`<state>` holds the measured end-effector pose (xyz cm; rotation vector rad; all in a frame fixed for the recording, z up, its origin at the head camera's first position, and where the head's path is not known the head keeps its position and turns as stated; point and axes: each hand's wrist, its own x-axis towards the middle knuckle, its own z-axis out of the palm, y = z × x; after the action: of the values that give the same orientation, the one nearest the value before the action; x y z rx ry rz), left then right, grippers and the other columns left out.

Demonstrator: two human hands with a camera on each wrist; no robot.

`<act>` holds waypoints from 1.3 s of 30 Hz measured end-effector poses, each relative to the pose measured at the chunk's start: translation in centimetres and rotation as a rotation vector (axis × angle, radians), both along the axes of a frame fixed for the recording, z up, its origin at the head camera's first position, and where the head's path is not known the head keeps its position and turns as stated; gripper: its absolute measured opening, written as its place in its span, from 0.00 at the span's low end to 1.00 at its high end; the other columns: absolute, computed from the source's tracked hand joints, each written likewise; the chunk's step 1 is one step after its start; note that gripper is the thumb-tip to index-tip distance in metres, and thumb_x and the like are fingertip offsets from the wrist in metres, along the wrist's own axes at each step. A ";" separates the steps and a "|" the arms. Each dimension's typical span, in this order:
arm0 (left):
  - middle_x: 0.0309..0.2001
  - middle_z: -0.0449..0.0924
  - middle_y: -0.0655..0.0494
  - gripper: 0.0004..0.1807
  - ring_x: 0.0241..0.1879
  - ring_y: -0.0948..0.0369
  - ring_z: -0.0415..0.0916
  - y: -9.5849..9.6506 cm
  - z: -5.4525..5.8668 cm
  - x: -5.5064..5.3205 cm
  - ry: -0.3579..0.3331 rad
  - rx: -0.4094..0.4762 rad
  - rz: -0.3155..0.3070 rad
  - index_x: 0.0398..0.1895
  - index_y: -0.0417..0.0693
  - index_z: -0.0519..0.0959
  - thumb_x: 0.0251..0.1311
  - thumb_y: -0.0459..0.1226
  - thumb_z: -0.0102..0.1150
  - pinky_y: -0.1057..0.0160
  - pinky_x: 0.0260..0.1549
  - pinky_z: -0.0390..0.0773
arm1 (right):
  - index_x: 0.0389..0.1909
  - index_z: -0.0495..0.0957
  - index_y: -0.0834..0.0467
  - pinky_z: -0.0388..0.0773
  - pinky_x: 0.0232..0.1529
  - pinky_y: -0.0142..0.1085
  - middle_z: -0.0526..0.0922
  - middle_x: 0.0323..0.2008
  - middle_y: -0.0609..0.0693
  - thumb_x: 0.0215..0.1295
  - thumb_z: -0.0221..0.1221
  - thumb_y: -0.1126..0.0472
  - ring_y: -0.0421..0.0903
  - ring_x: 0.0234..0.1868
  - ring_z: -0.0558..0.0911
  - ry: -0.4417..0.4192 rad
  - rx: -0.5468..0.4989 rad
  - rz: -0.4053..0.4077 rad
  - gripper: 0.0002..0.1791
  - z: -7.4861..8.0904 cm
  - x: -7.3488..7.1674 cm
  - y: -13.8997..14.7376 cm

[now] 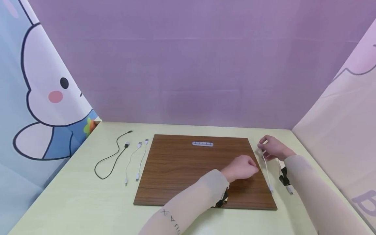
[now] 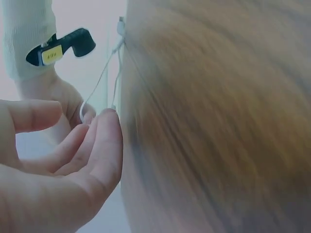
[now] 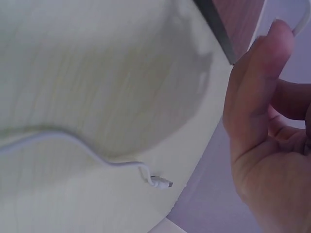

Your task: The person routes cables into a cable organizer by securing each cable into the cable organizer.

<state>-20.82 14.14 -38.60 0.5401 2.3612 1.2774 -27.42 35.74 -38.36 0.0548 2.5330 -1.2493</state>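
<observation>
The right hand [image 1: 273,148] pinches one end of a white cable [image 1: 267,169] beyond the right side of a brown wooden board [image 1: 188,169], and the cable hangs down so that its lower plug [image 1: 271,189] sits by the board's right edge, near the front corner. The left hand [image 1: 241,167] is over the right part of the board, its fingers loosely bent with the thumb apart, grasping nothing; in the left wrist view its fingertips are close to the cable. A second white cable [image 3: 90,153] lies on the pale bench [image 1: 73,209] beside the right wrist, partly hidden from the head view by a black wrist camera [image 1: 284,178]. A small pale strip [image 1: 202,144] with slots lies near the board's back edge. Left of the board are a slim white cable [image 1: 128,163], another white cable [image 1: 142,160] just beside it, and, farther left, a looped black cable [image 1: 102,178]. A purple wall [image 1: 188,65] stands behind the bench.
</observation>
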 end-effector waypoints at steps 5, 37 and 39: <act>0.27 0.78 0.55 0.04 0.26 0.62 0.73 1.4 -0.2 0.7 -0.154 0.145 0.078 0.31 0.42 0.82 0.63 0.34 0.63 0.65 0.31 0.76 | 0.56 0.60 0.72 0.84 0.31 0.37 0.78 0.34 0.56 0.80 0.46 0.63 0.44 0.28 0.81 -0.006 -0.056 0.003 0.16 0.4 -0.3 -0.5; 0.24 0.76 0.51 0.07 0.19 0.59 0.78 -1.1 0.5 0.4 -0.134 -0.008 0.036 0.29 0.41 0.76 0.64 0.27 0.62 0.66 0.26 0.83 | 0.64 0.63 0.74 0.86 0.42 0.40 0.82 0.38 0.58 0.73 0.56 0.68 0.44 0.35 0.81 0.055 -0.229 -0.038 0.24 0.5 -1.2 -3.9; 0.23 0.77 0.51 0.09 0.19 0.60 0.78 -1.6 0.7 0.2 -0.114 -0.028 0.027 0.27 0.41 0.76 0.63 0.27 0.62 0.66 0.25 0.82 | 0.64 0.63 0.74 0.85 0.44 0.40 0.82 0.40 0.60 0.73 0.55 0.68 0.45 0.37 0.82 0.059 -0.247 -0.039 0.24 0.5 -1.3 -4.4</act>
<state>-20.61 12.55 -37.95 0.4165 2.2960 1.2509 -28.69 31.37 -37.88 0.0123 2.4152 -1.5910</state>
